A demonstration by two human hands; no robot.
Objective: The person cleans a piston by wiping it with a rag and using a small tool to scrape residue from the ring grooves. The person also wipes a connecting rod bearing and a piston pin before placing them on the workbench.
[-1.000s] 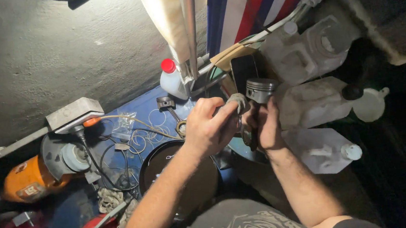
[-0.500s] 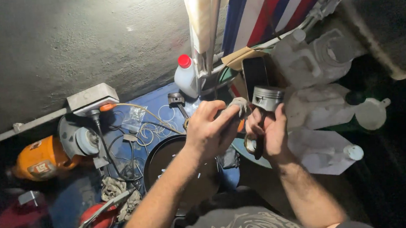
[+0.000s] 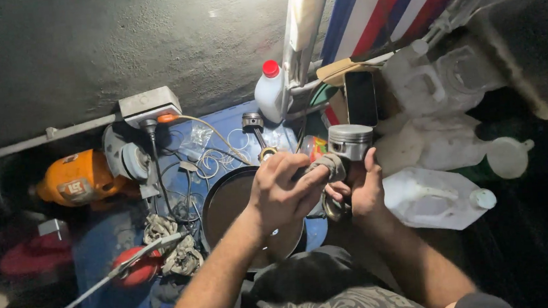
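A grey wall [image 3: 83, 51] fills the upper left, and a striped red, white and blue cloth [image 3: 392, 4] hangs at the top right. Below the wall lies a blue sheet [image 3: 220, 129] strewn with parts. Clear plastic jugs [image 3: 430, 197] are piled on the right, near a white funnel [image 3: 507, 157]. A round black pan [image 3: 229, 206] sits on the sheet, partly under the person's left forearm. To the left stands an orange grinder [image 3: 81, 182], with a grey socket box [image 3: 149, 104] above it on the wall. A white bottle [image 3: 269, 90] with a red cap stands at the back, and a spare connecting rod [image 3: 256, 130] lies just in front of it among loose wire rings [image 3: 212, 160]. A dark phone [image 3: 361, 98] leans upright behind the hands. The right hand [image 3: 363, 189] is closed around the rod below a metal piston [image 3: 350, 141], holding it up crown-first, above the pan's right edge. The left hand [image 3: 280, 192] pinches a grey rag [image 3: 331, 164] and presses it against the piston's skirt.
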